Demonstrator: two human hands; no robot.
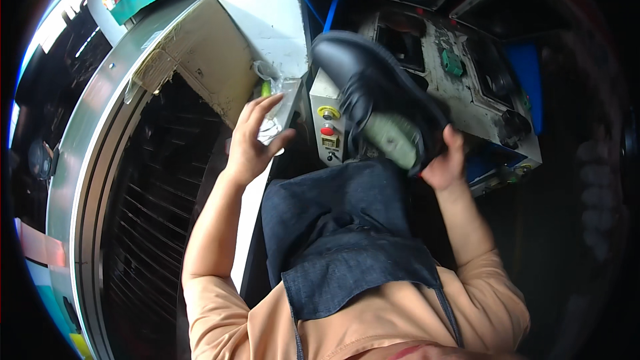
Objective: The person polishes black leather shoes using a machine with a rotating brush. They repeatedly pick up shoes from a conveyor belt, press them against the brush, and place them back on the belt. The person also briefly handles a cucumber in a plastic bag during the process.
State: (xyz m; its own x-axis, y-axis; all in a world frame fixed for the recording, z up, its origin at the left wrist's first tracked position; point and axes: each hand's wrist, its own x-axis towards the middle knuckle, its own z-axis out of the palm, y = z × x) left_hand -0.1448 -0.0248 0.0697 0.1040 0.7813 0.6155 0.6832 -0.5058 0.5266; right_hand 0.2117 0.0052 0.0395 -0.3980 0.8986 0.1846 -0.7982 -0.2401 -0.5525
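Note:
A black lace-up shoe (357, 70) with a pale green insole is lifted in front of me, toe pointing up and left, its opening turned toward me. My right hand (445, 163) grips it at the heel end; some of the fingers are hidden behind the shoe. Raised on the left, my left hand (252, 143) holds nothing, with its fingers apart. Behind that hand are crumpled clear plastic (268, 70) and a small yellow-green item (266, 89) on a narrow ledge.
A machine with a worn top (437, 87) stands beyond the shoe, a green block on it. Its front panel (319, 103) carries a red button. Left of me runs a metal-edged conveyor (100, 180) with a worn cardboard piece (200, 57). A dark apron (340, 227) covers my lap.

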